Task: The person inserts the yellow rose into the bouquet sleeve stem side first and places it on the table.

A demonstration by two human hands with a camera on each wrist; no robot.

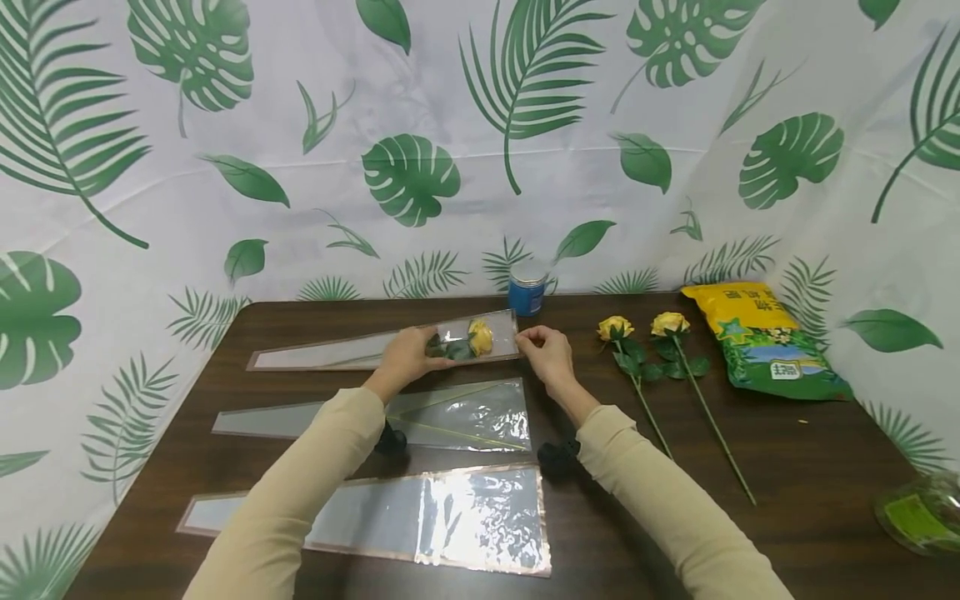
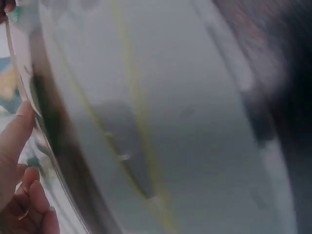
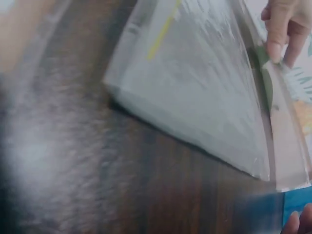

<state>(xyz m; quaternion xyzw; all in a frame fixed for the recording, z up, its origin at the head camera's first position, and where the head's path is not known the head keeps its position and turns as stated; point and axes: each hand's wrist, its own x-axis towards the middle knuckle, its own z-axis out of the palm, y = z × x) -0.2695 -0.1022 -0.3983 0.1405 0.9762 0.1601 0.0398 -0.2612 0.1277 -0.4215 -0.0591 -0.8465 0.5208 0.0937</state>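
A yellow rose [image 1: 481,337] lies in a long tapering clear flower sleeve [image 1: 504,327] at the back of the table, its bloom near the wide right end. My left hand [image 1: 411,360] grips the sleeve over the leaves, just left of the bloom. The right wrist view shows its fingers pinching the sleeve's near edge. With bent fingers my right hand [image 1: 550,357] pinches the wide end's edge; only its fingertips [image 3: 296,223] show in its wrist view. Closer to me lies a second flat sleeve [image 1: 465,417] with yellow lines, and a third sleeve [image 1: 367,517] is nearest.
Two yellow roses, one left [image 1: 615,327] and one right [image 1: 670,323], lie on the dark table [image 1: 600,533]. Behind them on the right is a yellow and green bag [image 1: 772,346]. A blue can [image 1: 527,293] stands behind the sleeve, and a glass jar [image 1: 922,512] at the right edge.
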